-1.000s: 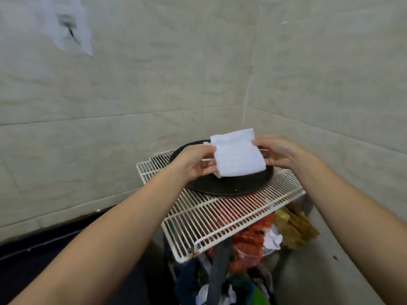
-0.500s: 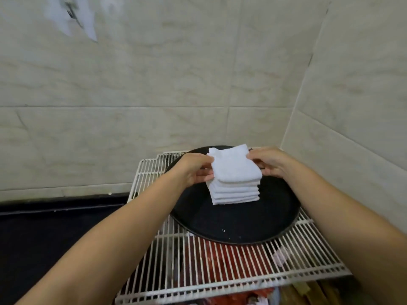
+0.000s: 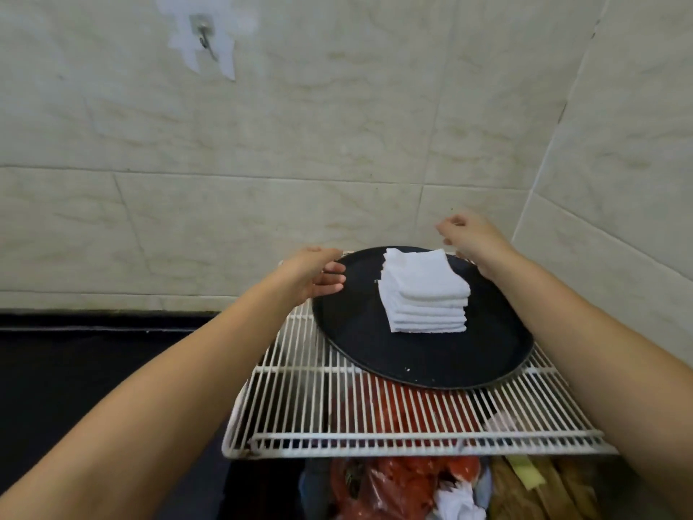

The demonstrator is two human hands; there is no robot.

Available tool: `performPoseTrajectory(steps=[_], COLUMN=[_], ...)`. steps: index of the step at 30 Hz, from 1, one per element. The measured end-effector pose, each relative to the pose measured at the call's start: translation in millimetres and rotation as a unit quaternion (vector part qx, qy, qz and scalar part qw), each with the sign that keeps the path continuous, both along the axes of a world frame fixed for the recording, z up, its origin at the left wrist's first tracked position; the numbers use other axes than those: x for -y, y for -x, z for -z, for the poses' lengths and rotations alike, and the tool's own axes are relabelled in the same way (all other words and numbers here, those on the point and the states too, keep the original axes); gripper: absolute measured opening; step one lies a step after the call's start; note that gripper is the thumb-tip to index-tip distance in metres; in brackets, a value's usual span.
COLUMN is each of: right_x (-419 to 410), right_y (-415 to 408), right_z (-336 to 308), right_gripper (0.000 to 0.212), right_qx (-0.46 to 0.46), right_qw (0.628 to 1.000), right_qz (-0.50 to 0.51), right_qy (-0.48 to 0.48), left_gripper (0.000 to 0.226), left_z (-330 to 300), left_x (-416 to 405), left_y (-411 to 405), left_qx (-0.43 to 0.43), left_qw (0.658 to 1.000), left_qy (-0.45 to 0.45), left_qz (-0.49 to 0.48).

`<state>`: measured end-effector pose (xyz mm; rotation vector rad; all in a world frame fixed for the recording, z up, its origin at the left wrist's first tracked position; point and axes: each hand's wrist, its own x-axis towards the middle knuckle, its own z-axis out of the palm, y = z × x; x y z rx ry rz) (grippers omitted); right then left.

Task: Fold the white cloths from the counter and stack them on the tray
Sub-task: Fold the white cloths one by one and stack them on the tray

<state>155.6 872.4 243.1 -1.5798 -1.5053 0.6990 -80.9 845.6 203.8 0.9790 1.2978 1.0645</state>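
A stack of several folded white cloths (image 3: 423, 290) rests on the far half of a round black tray (image 3: 420, 358). The tray lies on a white wire rack (image 3: 337, 418). My left hand (image 3: 313, 273) hovers at the tray's left rim with fingers loosely spread, holding nothing, a short gap from the stack. My right hand (image 3: 474, 238) is raised above the tray's far right rim, fingers apart and empty, clear of the cloths.
Tiled walls meet in a corner just behind and to the right of the rack. A metal hook (image 3: 205, 39) hangs on the wall at upper left. Under the rack lie red bags (image 3: 405, 478) and yellowish scraps (image 3: 532, 486). A dark counter (image 3: 93, 369) spreads to the left.
Both hands carried a folded cloth over the tray, set it on top of the stack, then let go and drew apart. The view tilted down toward the tray.
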Motion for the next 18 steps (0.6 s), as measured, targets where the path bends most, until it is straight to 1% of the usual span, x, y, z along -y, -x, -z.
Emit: performPoseTrajectory(steps=[1,2,5,6,8,10,12,14,18], right_x=[6.8,14.4,46.2,58.9,86.8,120.3,160.9,203.9,282.8], right_y=[19.4,42.3,131.3,165.1,235.5,307.7,376.4,438.2,540.1], right_z=[-5.1,-8.0,-5.7,0.3,20.6,48.3,77.4,101.6,135.9], right_gripper=[0.014,0.012,0.025,0.027,0.027,0.025,0.028,0.034,0.041], right_qx=[0.02,0.043,0.128,0.147,0.176,0.196,0.222,0.256,0.266], right_qw=[0.999,0.997,0.98,0.973,0.954,0.935,0.915,0.89,0.851], right_qz=[-0.026,-0.052,-0.126,-0.154,-0.214,-0.263,-0.304,-0.337,-0.399], right_qy=[-0.023,-0.044,-0.084,-0.093,-0.118,-0.134,-0.145,-0.169,-0.216], left_gripper=[0.008,0.01,0.018,0.017,0.011,0.009,0.011,0.017,0.024], left_z=[-2.9,-5.1,-5.1,-1.8,8.0,19.4,27.5,34.3,59.2], left_x=[11.1,24.0,75.2,95.5,141.7,191.8,241.8,290.1,380.3], left_y=[14.7,31.5,95.6,121.5,177.6,234.8,286.8,332.7,416.4], left_qx=[-0.02,-0.045,-0.144,-0.193,-0.303,-0.38,-0.429,-0.472,-0.569], left_qw=[1.0,0.998,0.983,0.972,0.938,0.908,0.884,0.859,0.791], left_qy=[-0.019,-0.042,-0.106,-0.122,-0.139,-0.127,-0.102,-0.079,-0.023], left_qz=[0.003,0.001,-0.04,-0.057,-0.089,-0.122,-0.153,-0.181,-0.224])
